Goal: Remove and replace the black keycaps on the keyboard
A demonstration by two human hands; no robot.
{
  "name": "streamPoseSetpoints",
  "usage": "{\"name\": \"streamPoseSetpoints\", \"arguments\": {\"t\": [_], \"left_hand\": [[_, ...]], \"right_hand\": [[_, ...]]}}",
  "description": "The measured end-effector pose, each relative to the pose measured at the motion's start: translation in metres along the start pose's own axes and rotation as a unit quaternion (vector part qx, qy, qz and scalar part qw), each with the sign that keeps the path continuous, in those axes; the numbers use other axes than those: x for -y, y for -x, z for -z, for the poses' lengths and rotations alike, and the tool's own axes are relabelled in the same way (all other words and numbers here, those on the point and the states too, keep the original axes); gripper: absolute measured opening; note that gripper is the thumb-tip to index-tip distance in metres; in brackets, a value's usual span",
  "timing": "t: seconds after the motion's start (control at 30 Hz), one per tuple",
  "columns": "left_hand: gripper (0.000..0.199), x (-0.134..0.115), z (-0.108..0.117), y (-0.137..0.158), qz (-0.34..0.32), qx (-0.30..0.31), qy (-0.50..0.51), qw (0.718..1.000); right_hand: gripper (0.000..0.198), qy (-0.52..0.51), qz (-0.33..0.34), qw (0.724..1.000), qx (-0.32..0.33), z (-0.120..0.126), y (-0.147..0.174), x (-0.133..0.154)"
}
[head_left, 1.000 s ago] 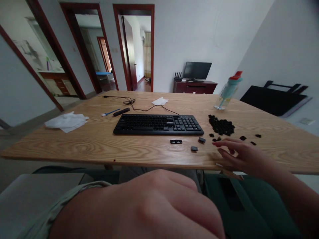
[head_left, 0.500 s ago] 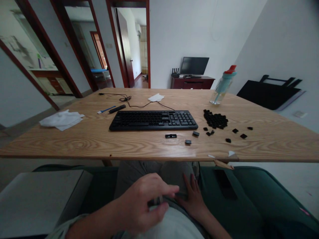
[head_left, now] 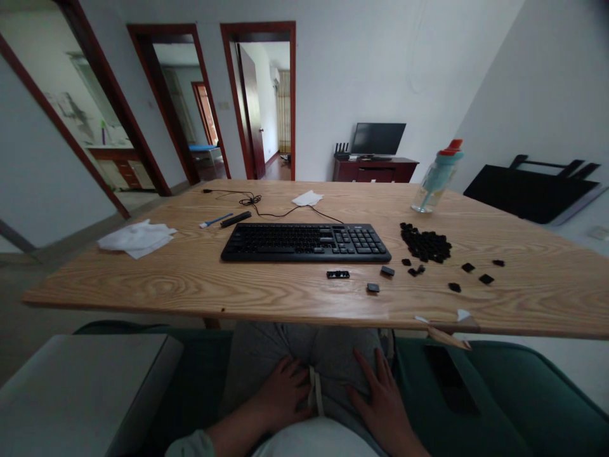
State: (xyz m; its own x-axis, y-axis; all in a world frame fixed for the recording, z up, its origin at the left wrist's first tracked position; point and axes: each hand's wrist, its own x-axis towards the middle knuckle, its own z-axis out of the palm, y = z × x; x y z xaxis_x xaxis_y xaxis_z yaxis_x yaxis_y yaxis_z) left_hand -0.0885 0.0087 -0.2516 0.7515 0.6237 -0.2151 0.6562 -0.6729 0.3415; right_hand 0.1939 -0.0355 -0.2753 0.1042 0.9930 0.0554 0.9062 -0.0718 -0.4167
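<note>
Both of my hands rest on my lap, below the table edge. My left hand (head_left: 285, 391) lies on the grey trousers (head_left: 261, 346) with its fingers apart, holding nothing. On the other thigh my right hand (head_left: 378, 393) is spread flat and also holds nothing. In front of me on the wooden table (head_left: 166, 279) lies a black keyboard (head_left: 304, 243), with many of its keycaps off. A pile of black keycaps (head_left: 425, 244) sits to its right. Nearer the front edge are a long black keycap (head_left: 338, 275) and two grey-topped keycaps (head_left: 373, 288).
White tissues (head_left: 137, 238) lie at the left, beside a blue brush (head_left: 215, 220) and a black bar-shaped object (head_left: 236, 219). A water bottle (head_left: 436, 178) stands at the back right. Torn edging (head_left: 450, 336) juts from the table front. A phone (head_left: 451, 379) lies on the green sofa.
My left hand has dropped from in front of my body onto my lap, and its fingers have spread. My right hand stays on the thigh. The view has tilted up slightly.
</note>
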Motion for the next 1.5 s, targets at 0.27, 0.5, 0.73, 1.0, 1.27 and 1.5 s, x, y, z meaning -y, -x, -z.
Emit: {"name": "streamPoseSetpoints", "arguments": {"t": [0.27, 0.5, 0.73, 1.0, 1.27, 1.5], "left_hand": [[0.061, 0.0, -0.005, -0.012, 0.015, 0.013, -0.001, 1.0], [0.046, -0.003, 0.0, -0.011, -0.025, 0.016, 0.02, 0.999], [0.035, -0.001, -0.006, -0.01, -0.048, 0.008, 0.002, 0.999], [0.058, -0.005, -0.019, -0.013, -0.001, -0.022, -0.036, 0.999], [0.063, -0.002, -0.02, -0.011, 0.03, -0.022, -0.021, 0.999], [0.052, -0.005, -0.01, -0.012, 0.016, 0.0, 0.01, 1.0]], "right_hand": [[0.07, -0.007, 0.001, 1.0, -0.007, -0.001, 0.0, -0.001], [0.069, -0.013, 0.006, 1.0, -0.004, 0.002, 0.001, -0.001], [0.067, -0.028, 0.013, 0.999, -0.015, -0.002, 0.002, -0.006], [0.067, -0.029, 0.019, 0.999, -0.027, -0.01, 0.0, -0.013], [0.068, -0.042, 0.012, 0.999, -0.015, -0.007, -0.002, -0.011], [0.067, -0.036, 0.007, 0.999, -0.009, -0.001, -0.002, -0.006]]}}
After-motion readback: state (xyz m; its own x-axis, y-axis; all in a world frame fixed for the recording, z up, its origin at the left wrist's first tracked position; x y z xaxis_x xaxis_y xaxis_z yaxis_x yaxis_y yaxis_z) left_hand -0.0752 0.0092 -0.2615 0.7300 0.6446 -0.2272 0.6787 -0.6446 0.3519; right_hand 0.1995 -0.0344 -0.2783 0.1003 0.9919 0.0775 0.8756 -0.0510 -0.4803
